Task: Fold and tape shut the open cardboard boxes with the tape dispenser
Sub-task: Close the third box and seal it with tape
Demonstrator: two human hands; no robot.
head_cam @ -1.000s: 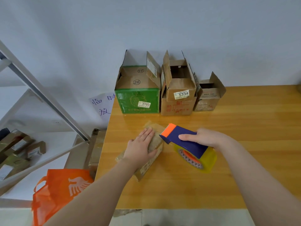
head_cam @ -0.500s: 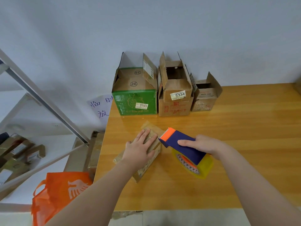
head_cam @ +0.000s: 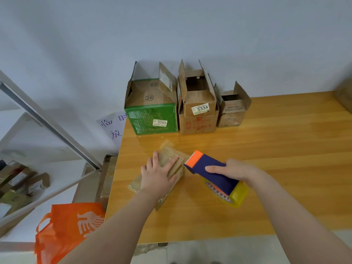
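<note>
- While your left hand [head_cam: 157, 176] presses straight fingers [head_cam: 155, 160] on the small near-left box [head_cam: 169, 157], it pins the flaps for taping.
- Your right hand [head_cam: 234, 171] clamps the tape dispenser [head_cam: 207, 169], orange cutter end [head_cam: 195, 159] just beside that box.
- Far back, three open boxes [head_cam: 198, 111] wait.

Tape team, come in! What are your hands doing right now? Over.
Left hand presses flat on small brown cardboard box. Right hand grips blue-and-orange tape dispenser beside it. Three open cardboard boxes untaped at wall. Nothing blocking.
</note>
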